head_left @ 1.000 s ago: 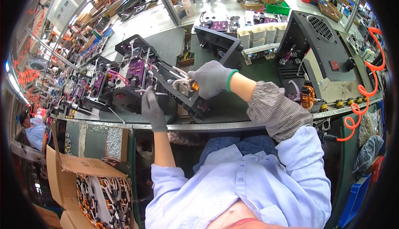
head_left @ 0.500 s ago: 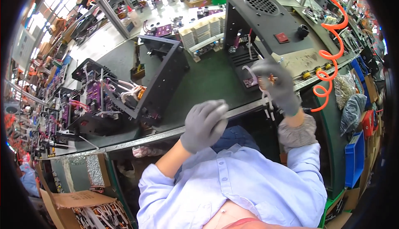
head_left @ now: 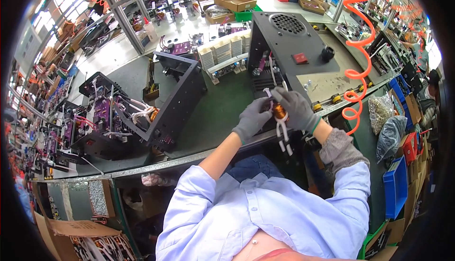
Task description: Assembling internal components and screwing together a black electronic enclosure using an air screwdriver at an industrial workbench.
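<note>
At the near edge of the counter (head_left: 222, 114): both gloved hands meet over a small copper coil (head_left: 279, 112), just in front of the black case on the right.
Left hand (head_left: 252, 119): grey glove, fingers curled in toward the coil; it touches the coil's left side, but whether it truly pinches it I cannot tell.
Right hand (head_left: 296, 109): grey glove, closed around the coil from the far and right side, holding it up off the counter.
Coil: orange-copper winding between the two palms, above the counter's near edge.
Leads (head_left: 283, 135): white wires hang from the coil down past the counter edge; another white end sticks up at the far side of the fingers.
Case (head_left: 294, 47): black metal box on the right, lying with a round vent grille, a red switch and a black knob on its upper face; its open side faces the hands.
Frame (head_left: 177, 102): open black chassis to the left of the hands, well apart from them, with purple boards and white wires inside.
Hose (head_left: 358, 52): orange spiral air line hanging at the right, beside the case.
Bins (head_left: 394, 185): blue ones at the near right, below bags of small parts.
Sleeves: pale blue shirt, the right forearm in a grey knitted cuff.
</note>
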The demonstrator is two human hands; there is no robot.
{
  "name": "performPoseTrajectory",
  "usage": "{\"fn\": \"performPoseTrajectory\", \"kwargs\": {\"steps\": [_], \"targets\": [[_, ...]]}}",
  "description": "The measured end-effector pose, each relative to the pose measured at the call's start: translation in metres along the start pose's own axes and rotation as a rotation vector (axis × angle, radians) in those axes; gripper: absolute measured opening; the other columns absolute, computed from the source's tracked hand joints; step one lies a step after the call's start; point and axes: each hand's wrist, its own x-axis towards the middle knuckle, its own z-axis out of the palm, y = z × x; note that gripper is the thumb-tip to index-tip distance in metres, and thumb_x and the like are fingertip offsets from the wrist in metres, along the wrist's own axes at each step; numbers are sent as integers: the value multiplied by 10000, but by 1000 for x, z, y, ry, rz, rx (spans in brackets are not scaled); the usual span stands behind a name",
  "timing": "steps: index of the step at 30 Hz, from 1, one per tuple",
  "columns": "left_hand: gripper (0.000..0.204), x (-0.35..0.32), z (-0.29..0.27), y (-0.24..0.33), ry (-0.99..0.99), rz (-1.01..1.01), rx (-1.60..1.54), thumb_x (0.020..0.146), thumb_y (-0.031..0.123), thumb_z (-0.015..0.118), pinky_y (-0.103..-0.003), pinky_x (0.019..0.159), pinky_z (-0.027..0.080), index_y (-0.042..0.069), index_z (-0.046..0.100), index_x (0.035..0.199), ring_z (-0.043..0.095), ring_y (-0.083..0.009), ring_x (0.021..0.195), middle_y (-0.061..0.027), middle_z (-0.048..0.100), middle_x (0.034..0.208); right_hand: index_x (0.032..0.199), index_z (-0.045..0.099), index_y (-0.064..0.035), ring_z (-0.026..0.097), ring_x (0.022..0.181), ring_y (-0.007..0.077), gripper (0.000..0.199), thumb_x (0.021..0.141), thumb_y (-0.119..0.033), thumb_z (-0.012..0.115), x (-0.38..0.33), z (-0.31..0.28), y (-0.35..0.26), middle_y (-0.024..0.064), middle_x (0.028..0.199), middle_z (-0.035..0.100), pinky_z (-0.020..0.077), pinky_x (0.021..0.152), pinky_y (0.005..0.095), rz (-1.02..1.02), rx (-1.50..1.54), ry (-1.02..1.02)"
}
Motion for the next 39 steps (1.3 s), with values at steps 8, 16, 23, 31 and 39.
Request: {"fn": "performPoseTrajectory", "kwargs": {"steps": [8, 16, 23, 31, 39], "targets": [[413, -25, -51, 13, 175, -19, -982, 998, 294, 531, -298, 942, 460, -29, 606, 1244, 620, -159, 1019, -104, 669, 1114, 1339, 576, -164, 656, 721, 315, 794, 624, -408, 822, 21, -44, -66, 143, 1061, 615, 528, 628, 380, 126, 88, 137], [463, -5, -82, 51, 271, 218, -749, 1024, 356, 457, -315, 933, 449, -36, 618, 1211, 605, -185, 1034, -123, 670, 1118, 1222, 554, -10, 626, 920, 135, 492, 776, -131, 724, 47, -96, -47, 67, 1026, 621, 505, 859, 271, 549, 1105, 349], [353, 61, -75, 17, -36, -425, -882, 1027, 319, 471, -277, 777, 476, 70, 701, 1130, 643, -146, 877, -57, 713, 1003, 1142, 567, -43, 580, 935, 98, 353, 882, -257, 671, 49, -101, -18, 36, 1020, 594, 476, 842, 259, 634, 1068, 164], [296, 107, -44, -36, -517, 408, -440, 915, 83, 645, -305, 903, 508, 14, 645, 1203, 624, -147, 991, -60, 694, 1072, 1098, 578, -62, 591, 950, 91, 373, 828, -278, 718, 37, -97, -8, 40, 1011, 608, 497, 851, 288, 575, 607, 331], [358, 131, -22, -38, -912, -163, -904, 905, 67, 646, -257, 854, 540, 12, 622, 1258, 632, -113, 995, -76, 679, 1147, 1095, 454, -95, 582, 833, 87, 455, 737, -65, 733, 43, -67, 7, 43, 994, 575, 510, 738, 237, 623, 1221, 438]]}}
